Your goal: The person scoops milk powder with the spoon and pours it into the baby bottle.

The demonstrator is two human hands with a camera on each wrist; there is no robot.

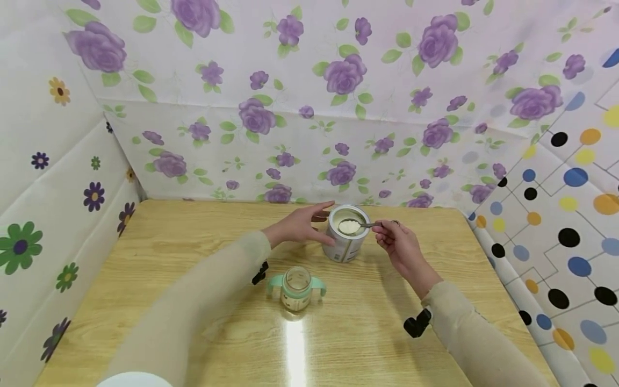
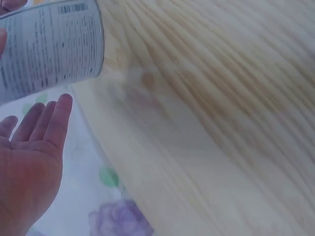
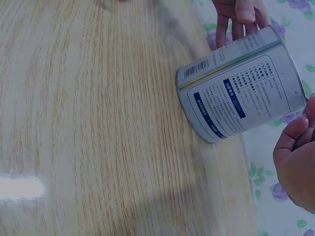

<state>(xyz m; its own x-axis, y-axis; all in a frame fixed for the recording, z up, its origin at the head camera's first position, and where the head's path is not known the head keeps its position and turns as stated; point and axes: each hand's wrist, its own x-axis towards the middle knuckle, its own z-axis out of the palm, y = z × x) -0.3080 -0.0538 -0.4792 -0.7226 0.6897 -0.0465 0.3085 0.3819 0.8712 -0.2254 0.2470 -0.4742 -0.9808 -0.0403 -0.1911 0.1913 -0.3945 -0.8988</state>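
Observation:
A silver-white can (image 1: 344, 250) stands upright on the table with its top off. My right hand (image 1: 400, 248) pinches a metal spoon (image 1: 369, 224) by its handle. The spoon's bowl, heaped with pale powder (image 1: 349, 226), is over the can's mouth. Beside the can is my left hand (image 1: 301, 224), thumb at its front and straight fingers spread behind its left side. In the left wrist view that palm (image 2: 32, 172) faces the can (image 2: 54, 46) with fingers extended. The right wrist view shows the can's printed label (image 3: 241, 88) and my right hand (image 3: 298, 152) at its rim.
A baby bottle (image 1: 296, 293) with mint-green side handles stands uncapped in front of the can. Flowered cloth (image 1: 290, 134) rises behind the wooden table (image 1: 193, 231). Patterned cloth also hangs at both sides. A white round edge (image 1: 134, 379) shows at bottom left.

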